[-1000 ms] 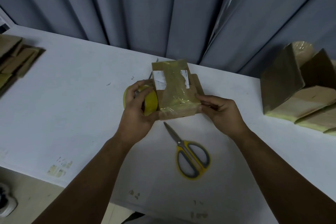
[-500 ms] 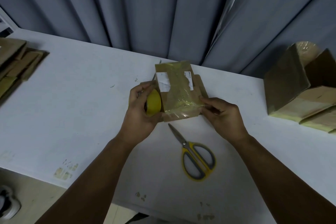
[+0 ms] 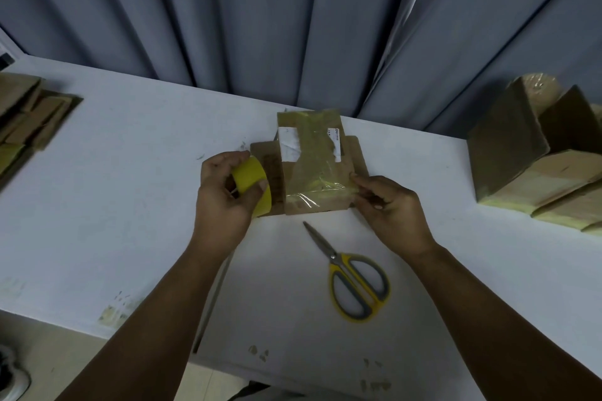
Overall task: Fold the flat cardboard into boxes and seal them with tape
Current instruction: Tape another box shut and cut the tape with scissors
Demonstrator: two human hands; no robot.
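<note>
Box: small cardboard box [image 3: 314, 169], partly taped, on the white table [image 3: 130, 205].
Left hand [image 3: 224, 195]: grips yellow tape roll [image 3: 252, 184] left of box.
Right hand [image 3: 389, 205]: pinches tape at box's right edge.
Scissors [image 3: 350, 277]: lie nearer than box.

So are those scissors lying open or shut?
Shut. The scissors lie flat on the table, blades together in a single point and handle loops side by side.

White table [image 3: 114, 205], yellow-handled scissors [image 3: 353, 285] at five o'clock, flat cardboard stack [image 3: 29, 114] at nine o'clock, folded boxes [image 3: 537, 156] at three o'clock, taped box [image 3: 312, 169] at centre.
</note>
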